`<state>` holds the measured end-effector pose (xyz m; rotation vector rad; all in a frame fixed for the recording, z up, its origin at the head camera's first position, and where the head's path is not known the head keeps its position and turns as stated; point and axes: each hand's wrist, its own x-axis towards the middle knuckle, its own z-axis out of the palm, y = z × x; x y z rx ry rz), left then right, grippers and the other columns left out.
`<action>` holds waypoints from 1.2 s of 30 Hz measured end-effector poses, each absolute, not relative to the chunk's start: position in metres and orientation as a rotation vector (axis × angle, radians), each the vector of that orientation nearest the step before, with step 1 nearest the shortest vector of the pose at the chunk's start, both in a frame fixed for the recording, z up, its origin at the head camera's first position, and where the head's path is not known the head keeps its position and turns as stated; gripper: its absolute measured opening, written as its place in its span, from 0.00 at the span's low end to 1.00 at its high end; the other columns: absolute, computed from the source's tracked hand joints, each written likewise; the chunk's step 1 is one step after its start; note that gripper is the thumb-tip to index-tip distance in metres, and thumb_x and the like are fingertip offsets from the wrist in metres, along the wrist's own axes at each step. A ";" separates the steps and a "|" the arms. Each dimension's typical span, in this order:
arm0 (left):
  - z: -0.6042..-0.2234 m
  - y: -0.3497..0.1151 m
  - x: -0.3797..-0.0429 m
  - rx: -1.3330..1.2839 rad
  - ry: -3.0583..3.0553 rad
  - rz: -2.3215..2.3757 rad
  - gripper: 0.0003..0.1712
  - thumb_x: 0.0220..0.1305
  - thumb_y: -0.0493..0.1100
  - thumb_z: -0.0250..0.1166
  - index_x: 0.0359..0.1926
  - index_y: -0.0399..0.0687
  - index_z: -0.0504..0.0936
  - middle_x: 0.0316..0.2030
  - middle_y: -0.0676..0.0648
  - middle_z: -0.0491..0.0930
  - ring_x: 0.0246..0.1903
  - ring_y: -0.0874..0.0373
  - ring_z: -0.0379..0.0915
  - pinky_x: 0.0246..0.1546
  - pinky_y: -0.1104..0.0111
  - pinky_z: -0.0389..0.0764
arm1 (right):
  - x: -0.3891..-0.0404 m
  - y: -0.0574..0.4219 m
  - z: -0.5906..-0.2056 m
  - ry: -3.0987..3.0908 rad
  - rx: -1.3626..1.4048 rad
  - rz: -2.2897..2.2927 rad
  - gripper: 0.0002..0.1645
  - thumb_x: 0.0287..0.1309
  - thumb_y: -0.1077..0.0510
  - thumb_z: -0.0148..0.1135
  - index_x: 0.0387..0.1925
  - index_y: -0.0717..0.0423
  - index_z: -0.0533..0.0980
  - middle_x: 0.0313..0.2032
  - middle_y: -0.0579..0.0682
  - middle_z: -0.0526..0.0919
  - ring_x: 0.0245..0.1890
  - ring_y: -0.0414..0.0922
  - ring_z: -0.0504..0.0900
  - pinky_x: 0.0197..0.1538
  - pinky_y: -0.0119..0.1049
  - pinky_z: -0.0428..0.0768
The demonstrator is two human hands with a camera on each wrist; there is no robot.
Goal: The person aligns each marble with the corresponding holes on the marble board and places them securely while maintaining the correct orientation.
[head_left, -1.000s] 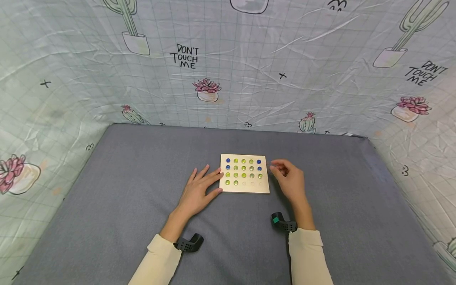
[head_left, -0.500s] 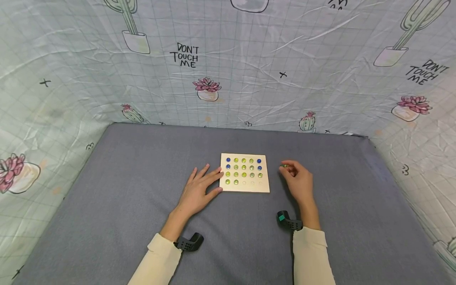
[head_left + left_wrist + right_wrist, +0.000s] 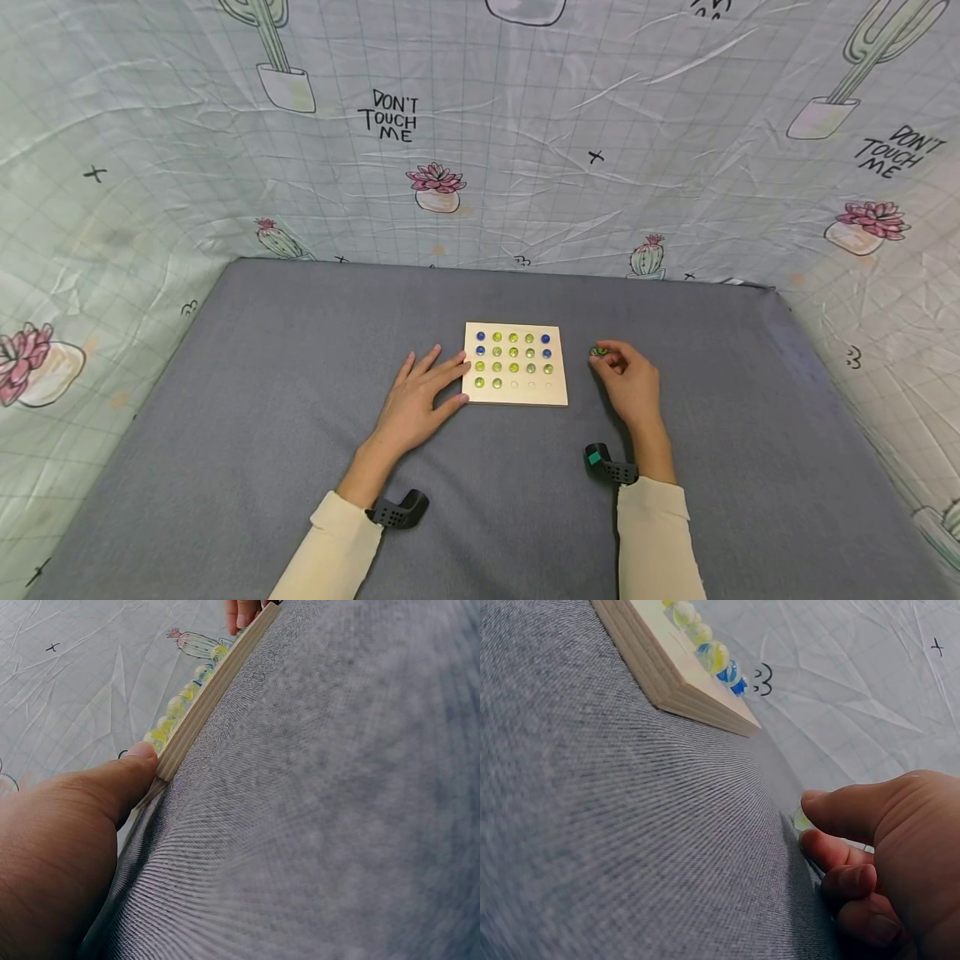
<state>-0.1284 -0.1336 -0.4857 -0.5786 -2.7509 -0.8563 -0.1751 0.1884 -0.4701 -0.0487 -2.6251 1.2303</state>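
A pale wooden board [image 3: 522, 396] lies on the grey cloth, with rows of green and blue glass marbles in its hollows. Three hollows at the front right hold no marble. My left hand [image 3: 412, 408] spreads its fingers against the board's left edge; in the left wrist view the thumb [image 3: 139, 761] touches the board's corner. To the right of the board, apart from it, my right hand [image 3: 632, 383] pinches a green marble [image 3: 597, 352] between thumb and forefinger. The right wrist view shows this marble [image 3: 801, 819] partly hidden by the thumb. The other fingers curl underneath.
Grey cloth [image 3: 300, 350] covers the table around the board. A white printed curtain [image 3: 510, 117] rises behind and at both sides. Black wrist cameras sit on both wrists, the left camera [image 3: 401, 511] and the right camera [image 3: 609, 465].
My right hand has moved right, from beside the board's edge to a green marble on the cloth, which it now pinches. The left hand and the board have stayed still.
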 end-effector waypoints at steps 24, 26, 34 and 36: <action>-0.485 -0.133 -0.128 -0.580 -2.756 -0.849 0.29 0.64 0.56 0.63 0.64 0.54 0.74 0.65 0.54 0.68 0.69 0.47 0.53 0.70 0.49 0.42 | -0.177 0.188 -0.475 -2.622 0.009 1.175 0.13 0.55 0.60 0.69 0.44 0.57 0.83 0.26 0.51 0.81 0.24 0.44 0.72 0.27 0.33 0.68; -0.485 -0.133 -0.128 -0.582 -2.756 -0.853 0.29 0.64 0.56 0.63 0.64 0.54 0.74 0.65 0.54 0.68 0.69 0.47 0.53 0.70 0.49 0.42 | -0.177 0.188 -0.475 -2.619 0.014 1.177 0.13 0.55 0.60 0.70 0.43 0.57 0.83 0.26 0.51 0.81 0.24 0.44 0.72 0.27 0.33 0.68; -0.485 -0.133 -0.128 -0.585 -2.753 -0.857 0.29 0.63 0.55 0.63 0.64 0.54 0.75 0.65 0.53 0.68 0.69 0.47 0.53 0.70 0.49 0.43 | -0.177 0.189 -0.476 -2.635 -0.002 1.182 0.11 0.54 0.60 0.70 0.41 0.57 0.83 0.26 0.50 0.81 0.24 0.44 0.72 0.26 0.31 0.67; -0.485 -0.133 -0.128 -0.584 -2.755 -0.858 0.29 0.63 0.56 0.63 0.64 0.54 0.75 0.65 0.54 0.68 0.69 0.47 0.53 0.70 0.49 0.42 | -0.177 0.189 -0.476 -2.644 -0.013 1.181 0.11 0.54 0.59 0.70 0.40 0.57 0.83 0.26 0.50 0.80 0.24 0.44 0.71 0.26 0.31 0.67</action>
